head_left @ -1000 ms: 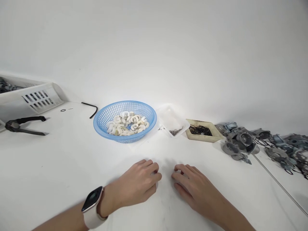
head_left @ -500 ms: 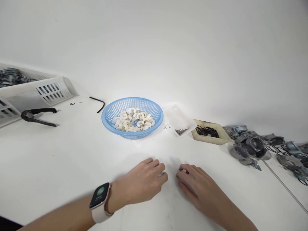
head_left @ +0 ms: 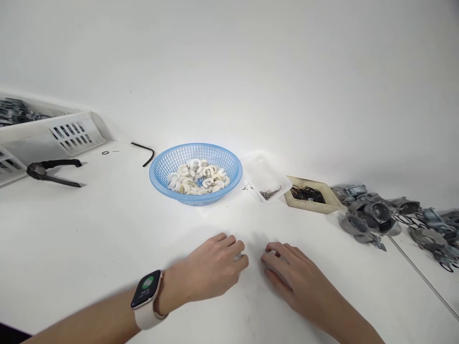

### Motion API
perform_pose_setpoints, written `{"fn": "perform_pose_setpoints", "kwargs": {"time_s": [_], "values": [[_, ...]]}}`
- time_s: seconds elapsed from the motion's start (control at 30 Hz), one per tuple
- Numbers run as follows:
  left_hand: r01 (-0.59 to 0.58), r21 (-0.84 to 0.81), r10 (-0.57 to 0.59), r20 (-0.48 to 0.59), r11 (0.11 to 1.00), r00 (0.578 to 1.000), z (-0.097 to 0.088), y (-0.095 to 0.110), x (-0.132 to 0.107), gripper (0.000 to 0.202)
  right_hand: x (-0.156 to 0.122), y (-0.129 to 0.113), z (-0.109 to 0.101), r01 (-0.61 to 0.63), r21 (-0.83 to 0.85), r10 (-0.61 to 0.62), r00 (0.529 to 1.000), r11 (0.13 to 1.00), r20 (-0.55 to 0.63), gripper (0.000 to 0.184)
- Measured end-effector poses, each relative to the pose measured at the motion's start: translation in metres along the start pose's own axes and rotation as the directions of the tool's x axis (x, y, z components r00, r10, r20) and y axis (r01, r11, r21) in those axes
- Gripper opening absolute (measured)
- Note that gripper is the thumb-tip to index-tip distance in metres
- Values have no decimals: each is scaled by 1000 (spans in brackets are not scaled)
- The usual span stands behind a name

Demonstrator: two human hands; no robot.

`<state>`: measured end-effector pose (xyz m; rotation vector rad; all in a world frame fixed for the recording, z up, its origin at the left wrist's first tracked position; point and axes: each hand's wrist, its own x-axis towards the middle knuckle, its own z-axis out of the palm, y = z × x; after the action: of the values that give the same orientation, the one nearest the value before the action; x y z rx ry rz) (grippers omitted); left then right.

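One left hand (head_left: 213,270) and one right hand (head_left: 301,284) are seen, with one smartwatch (head_left: 146,289) worn. One blue colander (head_left: 168,160), one white tray (head_left: 265,174), one cream tray (head_left: 304,204), one plier-like tool (head_left: 38,170) and one bent black rod (head_left: 153,153) are shown. White C-shaped pieces (head_left: 208,183) and grey metal housings (head_left: 378,210) are heaped too thickly to be counted.

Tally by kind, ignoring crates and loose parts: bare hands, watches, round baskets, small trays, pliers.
Hands: 2, left hand and right hand
Smartwatch: 1
Round blue basket: 1
Small trays: 2, white tray and cream tray
Pliers: 1
Total: 7
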<state>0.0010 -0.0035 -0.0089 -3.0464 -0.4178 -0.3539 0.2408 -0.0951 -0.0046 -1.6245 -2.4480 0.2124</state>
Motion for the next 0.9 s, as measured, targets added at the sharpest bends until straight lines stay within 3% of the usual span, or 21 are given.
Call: {"fn": "perform_pose_setpoints", "kwargs": {"time_s": [0.9], "values": [[42, -105, -40, 18, 994, 999, -2, -4, -1, 9, -2, -1, -1, -7, 21, 6, 1000, 1000, 16, 16]]}}
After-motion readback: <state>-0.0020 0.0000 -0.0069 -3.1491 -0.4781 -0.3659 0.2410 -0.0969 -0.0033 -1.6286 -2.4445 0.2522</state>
